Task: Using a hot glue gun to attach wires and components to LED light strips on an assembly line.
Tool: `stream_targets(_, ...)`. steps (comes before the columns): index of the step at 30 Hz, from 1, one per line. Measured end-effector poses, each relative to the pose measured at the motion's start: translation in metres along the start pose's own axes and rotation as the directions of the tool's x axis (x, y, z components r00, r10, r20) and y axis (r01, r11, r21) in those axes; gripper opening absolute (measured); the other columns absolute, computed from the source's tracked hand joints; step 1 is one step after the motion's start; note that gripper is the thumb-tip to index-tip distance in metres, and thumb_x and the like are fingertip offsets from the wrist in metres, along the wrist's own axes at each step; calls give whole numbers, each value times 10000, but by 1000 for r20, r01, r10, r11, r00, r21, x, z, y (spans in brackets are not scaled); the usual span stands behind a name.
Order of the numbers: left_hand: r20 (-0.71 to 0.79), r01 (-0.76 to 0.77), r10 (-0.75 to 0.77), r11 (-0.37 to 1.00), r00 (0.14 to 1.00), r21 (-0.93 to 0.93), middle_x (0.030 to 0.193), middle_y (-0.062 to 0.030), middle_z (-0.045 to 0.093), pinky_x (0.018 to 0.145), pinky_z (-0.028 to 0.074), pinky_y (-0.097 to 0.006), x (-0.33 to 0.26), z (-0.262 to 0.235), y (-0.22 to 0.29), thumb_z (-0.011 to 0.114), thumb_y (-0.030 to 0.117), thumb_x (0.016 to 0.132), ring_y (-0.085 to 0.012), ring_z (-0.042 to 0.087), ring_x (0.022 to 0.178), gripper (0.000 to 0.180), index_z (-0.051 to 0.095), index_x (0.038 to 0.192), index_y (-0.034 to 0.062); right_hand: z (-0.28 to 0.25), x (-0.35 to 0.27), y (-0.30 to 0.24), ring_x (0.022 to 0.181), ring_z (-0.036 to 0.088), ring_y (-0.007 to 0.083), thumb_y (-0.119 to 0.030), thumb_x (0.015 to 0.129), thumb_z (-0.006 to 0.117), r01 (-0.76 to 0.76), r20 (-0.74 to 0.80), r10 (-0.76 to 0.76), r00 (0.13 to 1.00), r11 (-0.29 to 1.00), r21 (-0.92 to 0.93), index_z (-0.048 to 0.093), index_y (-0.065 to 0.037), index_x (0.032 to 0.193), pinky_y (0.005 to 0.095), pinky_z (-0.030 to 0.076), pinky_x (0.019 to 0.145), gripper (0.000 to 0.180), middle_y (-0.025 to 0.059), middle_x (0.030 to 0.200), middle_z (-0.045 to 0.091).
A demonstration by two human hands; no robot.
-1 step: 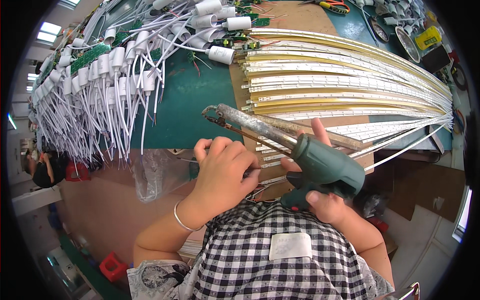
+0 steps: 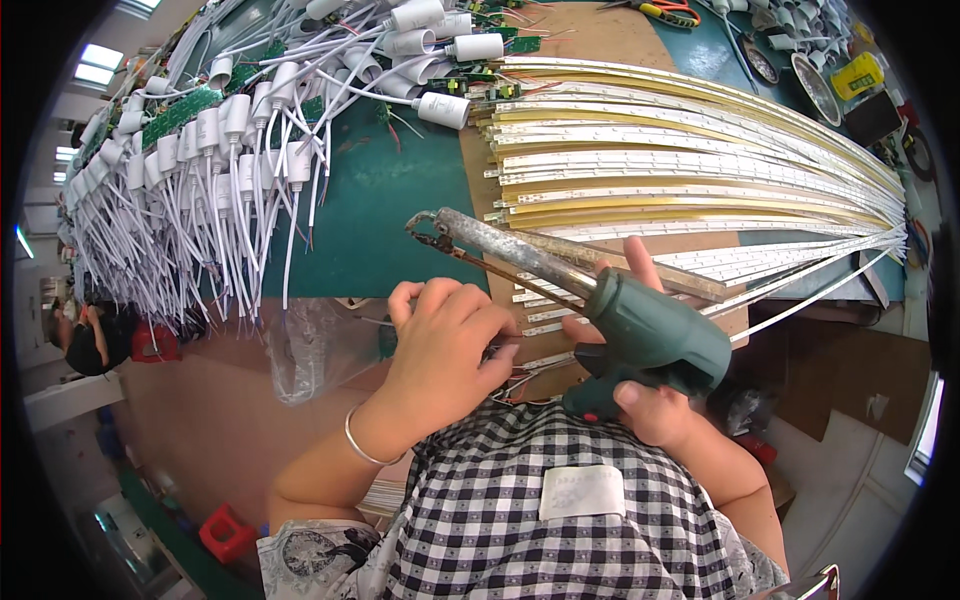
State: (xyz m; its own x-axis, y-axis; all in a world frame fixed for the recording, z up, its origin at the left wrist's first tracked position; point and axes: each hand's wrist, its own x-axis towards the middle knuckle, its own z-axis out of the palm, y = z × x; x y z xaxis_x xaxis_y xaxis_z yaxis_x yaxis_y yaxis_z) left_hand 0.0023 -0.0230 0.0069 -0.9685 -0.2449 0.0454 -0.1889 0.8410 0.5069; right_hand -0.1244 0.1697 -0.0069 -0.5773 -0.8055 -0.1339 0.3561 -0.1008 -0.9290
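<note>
Nothing has moved since the earlier frame: both hands and the tool keep their places.

Right hand [image 2: 655, 405] is closed around the green soldering gun [image 2: 650, 335], its rusty barrel pointing away over the LED strips [image 2: 700, 165]. Left hand [image 2: 445, 345], just left of the gun, has its fingers curled down on thin wires; the grip itself I cannot see. To work well, I judge the barrel tip should stay steady and the wires be pressed flat.

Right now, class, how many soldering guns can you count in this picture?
1. The green soldering gun is gripped in the right hand, its metal barrel pointing up-left over the green mat. Others may be hidden among the clutter.
</note>
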Motion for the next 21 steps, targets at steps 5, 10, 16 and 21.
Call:
stream_targets(5, -35, -45, 41, 990, 999, -130, 967, -17, 604, 925, 294, -423, -14, 6, -15, 756, 141, 760, -243, 530, 1013, 178, 692, 927, 136, 1, 0, 2, 1400, 403, 239, -429, 754, 790, 9, -29, -9, 1000, 1000, 8, 72, -56, 1588, 417, 361, 1140, 1162, 97, 1644, 75)
stream_targets(10, -108, 74, -88, 989, 990, -128, 921, 3, 630, 911, 301, -412, -12, 10, -4, 752, 128, 781, -233, 537, 983, 140, 682, 902, 138, 0, 0, 1, 1432, 341, 227, -429, 761, 786, -18, -8, 18, 1000, 1000, 6, 112, -59, 1586, 413, 359, 1146, 1128, 92, 1641, 48)
stream_targets(16, -157, 34, -38, 999, 987, -28, 889, 22, 640, 906, 296, -408, -11, 18, -4, 772, 148, 772, -209, 543, 956, 143, 682, 883, 145, -1, 1, 3, 1438, 321, 208, -428, 763, 787, 2, -3, -2, 1000, 1000, -18, 95, -60, 1586, 407, 350, 1154, 1137, 93, 1633, 66)
stream_targets(21, -119, 94, -117, 979, 986, -179, 834, 33, 652, 887, 295, -390, -13, 16, -6, 773, 173, 784, -191, 548, 910, 100, 702, 845, 138, 0, 1, 2, 1450, 296, 210, -431, 762, 789, -21, 7, 21, 1000, 1000, -2, 168, -48, 1574, 423, 350, 1159, 1092, 98, 1633, 58)
